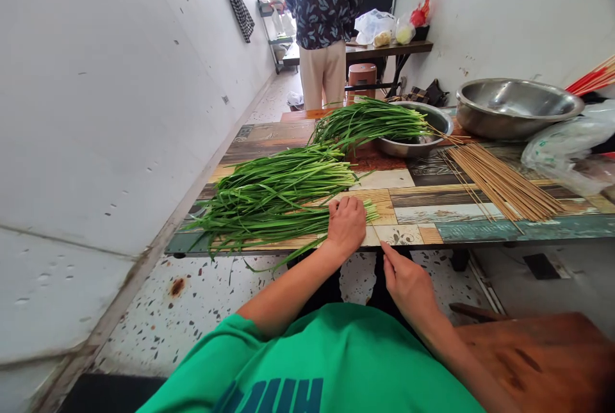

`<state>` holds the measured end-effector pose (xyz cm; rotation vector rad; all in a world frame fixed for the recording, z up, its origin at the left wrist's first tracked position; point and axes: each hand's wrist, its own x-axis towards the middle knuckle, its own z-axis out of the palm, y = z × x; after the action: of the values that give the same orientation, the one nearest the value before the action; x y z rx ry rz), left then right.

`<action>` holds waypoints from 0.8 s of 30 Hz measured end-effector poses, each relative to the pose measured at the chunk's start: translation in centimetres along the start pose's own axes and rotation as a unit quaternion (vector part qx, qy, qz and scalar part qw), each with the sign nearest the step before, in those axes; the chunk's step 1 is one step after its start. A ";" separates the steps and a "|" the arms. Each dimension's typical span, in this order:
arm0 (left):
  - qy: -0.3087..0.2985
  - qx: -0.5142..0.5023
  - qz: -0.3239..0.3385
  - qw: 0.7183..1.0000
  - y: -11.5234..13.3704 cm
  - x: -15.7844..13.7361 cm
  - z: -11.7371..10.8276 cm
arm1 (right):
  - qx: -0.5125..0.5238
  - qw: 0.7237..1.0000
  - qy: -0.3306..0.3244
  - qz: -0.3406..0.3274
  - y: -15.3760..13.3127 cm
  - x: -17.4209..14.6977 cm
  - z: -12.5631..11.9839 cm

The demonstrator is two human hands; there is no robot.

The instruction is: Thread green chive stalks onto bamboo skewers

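Observation:
Long green garlic chives (283, 195) lie in a loose pile along the table's front left, their pale cut ends facing right. My left hand (346, 224) is closed over a small bunch near the front edge, with the stem ends (371, 210) poking out past its fingers. Just right of it, my right hand (408, 282) is pinched around what looks like a thin bamboo skewer, whose tip points at those stem ends; most of it is hidden by the hand. More bamboo skewers (502, 181) lie fanned out on the right.
Skewered chives (375, 121) rest across a steel basin (413, 147) at the back. A larger steel bowl (519, 109) and a plastic bag (571, 144) sit on the right. A wooden stool (542, 355) stands low right. Beyond the table stands another person (321, 22).

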<state>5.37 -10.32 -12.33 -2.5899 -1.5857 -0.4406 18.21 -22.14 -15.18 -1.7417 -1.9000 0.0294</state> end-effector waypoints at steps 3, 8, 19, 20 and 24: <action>-0.013 0.009 0.018 1.000 -0.2 0.2 0.3 | 0.001 1.000 -0.004 -0.010 -0.2 0.0 0.2; -0.017 0.005 0.038 0.999 -0.4 0.5 0.6 | -0.009 1.000 -0.016 -0.013 -0.3 0.9 0.8; -0.024 -0.011 0.037 0.999 -0.4 0.6 0.1 | -0.095 0.985 -0.138 0.045 -1.8 4.0 0.3; -0.030 -0.019 0.038 0.999 -0.6 0.9 -0.1 | -0.094 0.985 -0.139 0.047 -1.8 4.0 0.2; -0.049 -0.078 0.047 0.995 -3.6 2.4 -1.7 | -0.082 0.989 -0.115 0.045 -1.0 3.6 0.3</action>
<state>2.84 -6.88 -10.35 -2.8293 -1.5071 -0.4528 17.18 -18.87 -13.66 -2.0086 -2.0334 0.1146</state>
